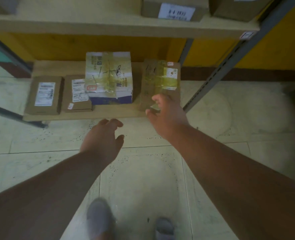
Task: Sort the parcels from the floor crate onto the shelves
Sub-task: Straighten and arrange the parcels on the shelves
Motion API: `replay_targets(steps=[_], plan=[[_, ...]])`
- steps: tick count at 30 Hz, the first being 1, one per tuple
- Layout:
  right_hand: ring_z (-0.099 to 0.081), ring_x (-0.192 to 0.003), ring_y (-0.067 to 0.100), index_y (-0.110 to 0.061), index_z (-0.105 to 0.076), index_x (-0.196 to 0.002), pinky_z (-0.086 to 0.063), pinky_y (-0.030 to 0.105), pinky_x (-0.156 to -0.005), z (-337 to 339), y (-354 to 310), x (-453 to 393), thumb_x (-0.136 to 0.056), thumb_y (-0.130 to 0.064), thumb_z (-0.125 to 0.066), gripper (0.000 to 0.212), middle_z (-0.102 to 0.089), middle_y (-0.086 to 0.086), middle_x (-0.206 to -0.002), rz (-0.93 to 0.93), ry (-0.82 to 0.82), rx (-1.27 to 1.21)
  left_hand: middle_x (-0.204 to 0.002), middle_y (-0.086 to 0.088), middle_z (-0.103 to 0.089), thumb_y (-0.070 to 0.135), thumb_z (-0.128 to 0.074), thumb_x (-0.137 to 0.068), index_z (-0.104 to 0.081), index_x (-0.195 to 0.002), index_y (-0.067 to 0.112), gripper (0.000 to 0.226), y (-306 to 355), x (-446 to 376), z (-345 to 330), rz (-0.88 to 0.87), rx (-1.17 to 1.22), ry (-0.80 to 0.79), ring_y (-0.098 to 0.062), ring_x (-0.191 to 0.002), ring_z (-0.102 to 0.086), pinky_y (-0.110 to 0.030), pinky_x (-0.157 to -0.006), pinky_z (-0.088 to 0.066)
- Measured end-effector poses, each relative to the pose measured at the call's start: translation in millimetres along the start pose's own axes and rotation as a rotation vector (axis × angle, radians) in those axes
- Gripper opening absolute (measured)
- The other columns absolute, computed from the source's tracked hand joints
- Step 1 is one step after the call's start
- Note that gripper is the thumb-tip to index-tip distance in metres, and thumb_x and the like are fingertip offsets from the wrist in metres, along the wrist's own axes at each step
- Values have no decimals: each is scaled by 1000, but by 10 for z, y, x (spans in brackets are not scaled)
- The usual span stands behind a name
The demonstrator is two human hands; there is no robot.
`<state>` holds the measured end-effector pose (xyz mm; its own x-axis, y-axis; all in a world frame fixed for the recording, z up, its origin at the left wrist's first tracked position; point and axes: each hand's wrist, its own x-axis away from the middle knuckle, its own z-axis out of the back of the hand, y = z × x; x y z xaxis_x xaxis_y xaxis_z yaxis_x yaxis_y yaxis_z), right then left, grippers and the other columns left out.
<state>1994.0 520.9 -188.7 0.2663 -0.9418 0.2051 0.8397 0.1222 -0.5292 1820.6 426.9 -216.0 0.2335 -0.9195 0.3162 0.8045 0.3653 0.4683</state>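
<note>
Dim, flat indoor light with a yellow-green cast. My forearms look dark and underexposed in the foreground. The whole view is soft with motion blur; my hands, left (100, 135) and right (167, 116), are smeared at the fingertips, and my shoes (99, 220) are blurrier still. Tape on the parcels (162, 80) shows faint glare. The wide lens tilts the shelf post (230, 56) near the edge.

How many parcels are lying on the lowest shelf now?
4. From left: a flat brown box, a second flat brown box partly under the white taped box, and a brown taped parcel at the right hand. Others may be hidden behind.
</note>
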Motion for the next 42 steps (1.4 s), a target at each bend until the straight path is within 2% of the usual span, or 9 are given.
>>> replay_targets(steps=[4,9,15,19,23,27,33,38,42], plan=[[-58,-113,11,-27,-48,-137,-44,23,-78,258,-253,425,-94,-40,-60,47,-59,-4,-131,50,-7,11,-124,0,-60,25,-62,-93,-57,-129,29,37,85,401,241,20,28,42,-23,-105,-62,-40,-87,-54],[-54,-114,7,-31,-46,-139,-36,13,-69,1074,-751,1079,-93,-44,-59,50,-53,-9,-133,85,44,-72,-126,0,-59,30,-62,-92,-55,-133,29,42,463,1099,952,-49,-80,51,-24,-108,-61,-40,-87,-54],[-53,-108,4,-32,-48,-136,-44,19,-80,2480,-1703,1807,-93,-44,-59,47,-48,-13,-131,289,120,-126,-123,2,-62,31,-65,-89,-59,-126,30,38,1155,1953,2407,-101,-182,234,-24,-108,-62,-35,-81,-50],[-56,-92,5,-34,-45,-137,-52,27,-81,3539,-2500,2133,-94,-48,-56,46,-47,-13,-129,469,227,-115,-130,4,-58,33,-63,-91,-54,-133,28,44,1641,2385,3527,-140,-220,368,-24,-116,-58,-35,-91,-47],[-52,-98,3,-31,-47,-135,-50,25,-82,4256,-3283,2401,-93,-48,-57,46,-49,-14,-126,638,346,-116,-124,4,-62,32,-66,-89,-57,-130,28,42,1895,2795,4496,-174,-159,586,-22,-113,-60,-32,-89,-45],[-54,-109,7,-30,-49,-132,-45,25,-85,4596,-3999,2631,-92,-46,-60,44,-51,-12,-124,723,406,-104,-133,2,-57,34,-62,-92,-53,-135,27,45,1891,3108,5212,-207,-232,680,-22,-121,-55,-31,-95,-43],[-53,-103,10,-30,-49,-125,-46,28,-84,4914,-5013,2785,-92,-46,-59,38,-49,-10,-117,789,520,-57,-127,5,-57,43,-61,-93,-52,-132,32,42,1510,3225,6026,-268,-276,756,-17,-117,-57,-34,-93,-47],[-55,-98,11,-28,-47,-128,-47,29,-81,4874,-5747,2683,-93,-48,-57,41,-49,-7,-122,805,602,-30,-130,7,-56,44,-57,-94,-51,-134,34,41,1065,3201,6707,-320,-371,769,-16,-120,-53,-34,-98,-45],[-54,-101,10,-30,-47,-128,-47,29,-81,4748,-6162,2508,-93,-49,-57,41,-49,-9,-122,782,589,-34,-131,6,-58,43,-57,-95,-52,-133,32,41,756,3125,7142,-303,-422,747,-16,-119,-55,-32,-95,-45]])
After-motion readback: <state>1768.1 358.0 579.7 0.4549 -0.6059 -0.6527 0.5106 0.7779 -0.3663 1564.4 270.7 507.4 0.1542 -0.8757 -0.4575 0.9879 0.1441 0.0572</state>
